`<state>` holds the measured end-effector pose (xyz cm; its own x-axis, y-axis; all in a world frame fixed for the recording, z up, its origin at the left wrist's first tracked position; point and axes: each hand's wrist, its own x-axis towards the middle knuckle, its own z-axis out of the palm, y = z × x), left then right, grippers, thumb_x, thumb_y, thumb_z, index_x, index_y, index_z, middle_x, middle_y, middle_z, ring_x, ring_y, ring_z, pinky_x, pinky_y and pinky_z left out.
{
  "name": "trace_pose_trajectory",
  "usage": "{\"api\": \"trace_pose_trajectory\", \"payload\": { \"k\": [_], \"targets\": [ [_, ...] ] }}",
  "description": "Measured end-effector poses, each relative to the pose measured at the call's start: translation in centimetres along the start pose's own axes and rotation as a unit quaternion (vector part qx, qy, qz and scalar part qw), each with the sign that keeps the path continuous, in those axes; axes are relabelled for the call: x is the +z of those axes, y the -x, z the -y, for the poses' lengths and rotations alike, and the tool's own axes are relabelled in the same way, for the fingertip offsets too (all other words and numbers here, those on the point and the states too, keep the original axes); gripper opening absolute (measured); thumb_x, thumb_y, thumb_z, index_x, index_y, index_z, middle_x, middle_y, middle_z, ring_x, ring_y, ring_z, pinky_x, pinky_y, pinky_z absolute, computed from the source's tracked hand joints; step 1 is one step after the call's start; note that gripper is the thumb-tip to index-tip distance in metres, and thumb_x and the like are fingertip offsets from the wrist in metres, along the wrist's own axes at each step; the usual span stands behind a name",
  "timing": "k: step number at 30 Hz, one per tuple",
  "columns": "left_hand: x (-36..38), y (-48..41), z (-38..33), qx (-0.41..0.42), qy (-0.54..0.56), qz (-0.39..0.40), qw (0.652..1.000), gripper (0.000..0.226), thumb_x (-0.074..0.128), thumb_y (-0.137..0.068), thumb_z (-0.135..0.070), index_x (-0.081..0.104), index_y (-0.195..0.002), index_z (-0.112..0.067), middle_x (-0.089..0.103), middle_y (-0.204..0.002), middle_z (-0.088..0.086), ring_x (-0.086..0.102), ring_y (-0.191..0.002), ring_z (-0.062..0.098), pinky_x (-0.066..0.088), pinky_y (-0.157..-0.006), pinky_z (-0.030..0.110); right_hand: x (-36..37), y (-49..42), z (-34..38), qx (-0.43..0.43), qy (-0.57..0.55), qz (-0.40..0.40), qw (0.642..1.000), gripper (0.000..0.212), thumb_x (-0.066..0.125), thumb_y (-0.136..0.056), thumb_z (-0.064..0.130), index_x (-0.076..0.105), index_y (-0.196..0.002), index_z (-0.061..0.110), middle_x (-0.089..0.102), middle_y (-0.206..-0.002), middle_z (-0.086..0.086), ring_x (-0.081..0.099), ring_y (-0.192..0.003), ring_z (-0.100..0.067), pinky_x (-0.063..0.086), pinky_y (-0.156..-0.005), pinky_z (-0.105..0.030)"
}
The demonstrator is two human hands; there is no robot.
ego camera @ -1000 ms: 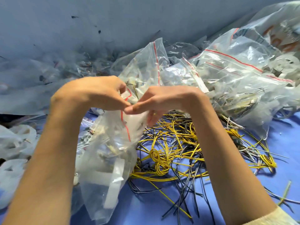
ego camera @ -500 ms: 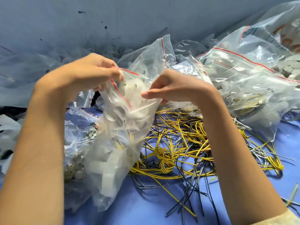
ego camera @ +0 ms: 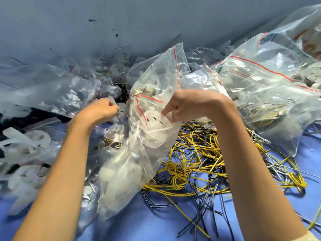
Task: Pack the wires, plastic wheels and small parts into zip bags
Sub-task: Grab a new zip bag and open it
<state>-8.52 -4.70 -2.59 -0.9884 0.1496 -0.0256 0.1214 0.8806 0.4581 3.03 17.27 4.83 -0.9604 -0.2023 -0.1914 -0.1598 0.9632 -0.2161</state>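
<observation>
Zip bag: clear, with a red strip at its mouth, it hangs crumpled in the middle of the view. Its lower end rests on the blue table, and white plastic pieces and a few thin wires show through it.
Right hand: at 1 o'clock of the bag, thumb and fingers pinch the bag's upper edge and hold the mouth up.
Left hand: at 10 o'clock of the bag and off its film, the fingers are curled on the rim of a translucent plastic wheel just beside the bag's mouth.
Wires: a tangled heap of yellow, black and grey on the table at 3 to 4 o'clock of the bag, touching its side and passing under the right forearm.
Filled bags: heaped at 2 o'clock, with red strips along their mouths and wires and pale parts inside.
Loose plastic parts: white pieces at 9 o'clock, blurred.
Crumpled bags: piled at 10 to 11 o'clock against the grey-blue wall.
</observation>
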Motion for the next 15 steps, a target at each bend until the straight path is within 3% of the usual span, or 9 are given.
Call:
{"api": "trace_pose_trajectory", "payload": {
  "k": [1, 3, 6, 9, 11, 15],
  "targets": [
    [-0.1, -0.5, 0.3, 0.012, -0.019, -0.017, 1.000, 0.009, 0.052, -0.090, -0.016, 0.061, -0.088, -0.017, 0.062, -0.094, 0.009, 0.059, -0.072, 0.019, 0.045, -0.057, 0.023, -0.1, 0.2, 0.0, -0.010, 0.009, 0.017, 1.000, 0.030, 0.053, -0.084, 0.008, 0.070, -0.109, 0.014, 0.065, -0.088, -0.012, 0.056, -0.072, -0.018, 0.042, -0.060, -0.026],
    [-0.3, -1.6, 1.0, 0.024, -0.057, -0.026, 0.998, 0.022, 0.052, -0.087, -0.008, 0.063, -0.105, -0.012, 0.063, -0.110, 0.016, 0.060, -0.095, 0.033, 0.043, -0.074, 0.031, 0.0, 0.4, 0.2, -0.024, 0.010, 0.028, 0.999, 0.027, 0.057, -0.086, 0.014, 0.072, -0.108, 0.017, 0.069, -0.102, -0.010, 0.061, -0.079, -0.020, 0.040, -0.062, -0.024],
    [0.1, -2.4, 1.9, 0.004, -0.135, -0.009, 0.991, 0.022, 0.054, -0.083, -0.007, 0.060, -0.104, -0.008, 0.062, -0.105, 0.018, 0.057, -0.092, 0.035, 0.046, -0.075, 0.035, 0.2, 0.4, 0.6, -0.029, 0.012, 0.030, 0.999, 0.026, 0.064, -0.086, 0.033, 0.073, -0.106, 0.019, 0.069, -0.109, -0.007, 0.065, -0.098, -0.024, 0.050, -0.073, -0.028],
    [0.7, -2.7, 2.7, -0.020, -0.170, -0.056, 0.984, 0.041, 0.061, -0.080, -0.005, 0.059, -0.120, -0.013, 0.051, -0.112, 0.017, 0.052, -0.099, 0.036, 0.044, -0.078, 0.038, 0.1, 0.5, 0.6, -0.034, -0.013, 0.028, 0.999, 0.024, 0.065, -0.086, 0.037, 0.074, -0.104, 0.024, 0.072, -0.105, -0.002, 0.066, -0.099, -0.021, 0.051, -0.082, -0.029],
    [0.7, -2.7, 3.0, -0.033, -0.152, -0.077, 0.985, 0.039, 0.063, -0.079, -0.004, 0.059, -0.115, -0.016, 0.047, -0.119, 0.020, 0.050, -0.106, 0.040, 0.043, -0.085, 0.043, 0.0, 0.6, 0.5, -0.037, -0.033, 0.020, 0.999, 0.022, 0.065, -0.086, 0.034, 0.074, -0.103, 0.024, 0.072, -0.102, 0.000, 0.067, -0.095, -0.018, 0.051, -0.078, -0.026],
    [0.3, -2.4, 2.8, -0.040, -0.165, -0.069, 0.983, 0.014, 0.062, -0.078, -0.004, 0.053, -0.085, -0.013, 0.047, -0.101, 0.018, 0.048, -0.089, 0.035, 0.040, -0.071, 0.039, 0.0, 0.5, 0.6, -0.040, -0.035, 0.022, 0.998, 0.022, 0.064, -0.087, 0.035, 0.074, -0.102, 0.023, 0.072, -0.102, -0.004, 0.066, -0.096, -0.022, 0.047, -0.072, -0.025]
  ]
}}
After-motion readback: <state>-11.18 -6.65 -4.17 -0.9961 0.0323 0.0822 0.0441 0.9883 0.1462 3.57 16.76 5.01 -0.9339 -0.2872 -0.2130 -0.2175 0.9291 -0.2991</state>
